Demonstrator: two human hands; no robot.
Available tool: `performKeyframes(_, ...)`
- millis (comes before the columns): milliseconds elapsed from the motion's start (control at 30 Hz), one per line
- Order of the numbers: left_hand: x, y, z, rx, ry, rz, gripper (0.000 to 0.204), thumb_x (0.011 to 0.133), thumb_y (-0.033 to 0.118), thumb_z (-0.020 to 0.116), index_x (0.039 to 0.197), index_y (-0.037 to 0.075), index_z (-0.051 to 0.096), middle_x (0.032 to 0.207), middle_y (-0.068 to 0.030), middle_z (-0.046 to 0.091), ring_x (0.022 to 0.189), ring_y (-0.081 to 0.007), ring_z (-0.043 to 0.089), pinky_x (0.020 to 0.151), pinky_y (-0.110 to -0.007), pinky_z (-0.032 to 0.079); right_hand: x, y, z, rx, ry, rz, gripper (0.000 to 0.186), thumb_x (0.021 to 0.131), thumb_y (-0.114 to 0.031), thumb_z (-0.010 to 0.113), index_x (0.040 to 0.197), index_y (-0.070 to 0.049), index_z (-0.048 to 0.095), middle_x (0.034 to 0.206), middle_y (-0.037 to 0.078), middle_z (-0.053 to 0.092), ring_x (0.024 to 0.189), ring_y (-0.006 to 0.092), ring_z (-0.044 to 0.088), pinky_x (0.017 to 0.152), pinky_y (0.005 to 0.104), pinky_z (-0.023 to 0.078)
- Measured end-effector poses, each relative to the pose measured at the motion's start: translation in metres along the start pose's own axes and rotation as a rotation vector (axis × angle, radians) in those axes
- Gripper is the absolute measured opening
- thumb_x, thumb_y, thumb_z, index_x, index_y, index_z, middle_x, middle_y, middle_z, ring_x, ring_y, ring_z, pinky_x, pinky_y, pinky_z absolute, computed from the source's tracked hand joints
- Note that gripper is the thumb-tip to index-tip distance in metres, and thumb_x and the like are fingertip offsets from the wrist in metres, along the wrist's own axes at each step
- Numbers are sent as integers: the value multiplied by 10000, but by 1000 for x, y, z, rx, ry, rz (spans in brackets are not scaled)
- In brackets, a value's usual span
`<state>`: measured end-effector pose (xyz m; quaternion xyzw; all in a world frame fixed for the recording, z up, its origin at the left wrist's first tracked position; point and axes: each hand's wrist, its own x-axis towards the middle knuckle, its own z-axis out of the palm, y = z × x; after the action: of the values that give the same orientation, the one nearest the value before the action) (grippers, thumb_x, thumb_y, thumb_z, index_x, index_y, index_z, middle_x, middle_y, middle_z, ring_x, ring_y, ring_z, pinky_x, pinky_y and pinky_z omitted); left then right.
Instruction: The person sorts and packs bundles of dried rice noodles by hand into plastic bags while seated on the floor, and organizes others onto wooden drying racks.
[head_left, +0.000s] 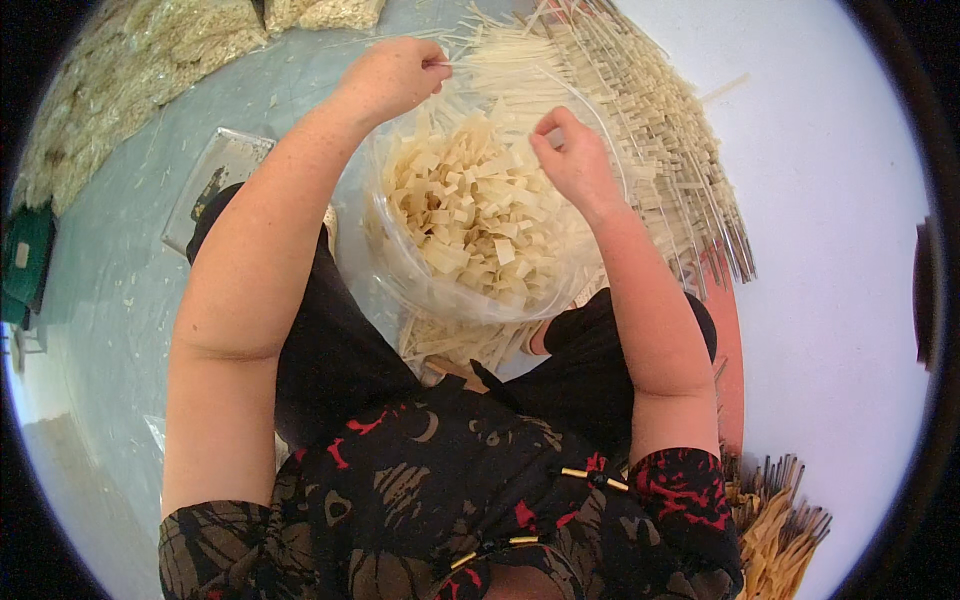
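Between my knees stands a clear plastic bag (385,270), its mouth wide and filled with short, flat cream-coloured strips (470,205). My left hand (395,78) is raised over the bag's far left edge, its thumb and fingers pinched together. A thin pale edge shows at those fingertips, too small to name. Over the right part of the bag, my right hand (577,155) is closed with its thumb against the curled fingers. Whatever it may hold is hidden. Beyond both hands lie long, thin cream strips (510,55).
A deep stack of long strips with thin rods (690,170) lines the white wall (810,200) on the right. Brownish strips on rods (780,520) stand at lower right. Large bags of pale strips (130,90) fill the far left, near a worn metal tray (225,165) and a green container (28,255).
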<state>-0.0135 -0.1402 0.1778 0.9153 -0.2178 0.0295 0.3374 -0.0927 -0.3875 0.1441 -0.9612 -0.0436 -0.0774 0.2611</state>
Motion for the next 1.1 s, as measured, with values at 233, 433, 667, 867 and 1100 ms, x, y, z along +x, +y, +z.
performKeyframes(233,-2,-1,-1,-35,-16,5,273,893,260,581,954,3,651,795,-83,677,726,-161,642,682,-304,504,2,-10,9,316,-93,150,312,814,-123,613,1082,-54,471,874,230,641,829,342,643,733,409,489)
performKeyframes(433,5,-9,8,-54,-34,71,269,910,275,573,934,16,644,786,-48,660,719,-134,616,660,-291,495,-3,1,48,188,-248,60,380,832,-101,546,1205,-64,481,1067,252,596,1019,359,585,893,430,447)
performKeyframes(667,1,12,2,-220,-131,-51,236,909,266,581,931,39,644,779,-19,652,688,-100,585,603,-248,448,8,4,68,274,-282,-119,483,872,-74,450,1350,-138,459,1387,173,423,1266,339,419,1063,397,346)
performKeyframes(867,1,-5,-6,-231,-161,-192,230,916,292,579,1009,93,647,849,20,649,733,-60,561,611,-217,426,-13,-27,37,226,-131,37,512,932,-416,421,1332,-102,479,1241,184,568,1126,338,549,955,406,425)
performKeyframes(1100,2,-6,-12,-212,-184,-247,269,915,330,585,1056,105,629,906,18,648,785,-72,562,684,-223,429,-11,-33,3,472,-413,88,596,839,-543,487,1138,-42,606,1038,224,642,978,342,613,802,427,493)
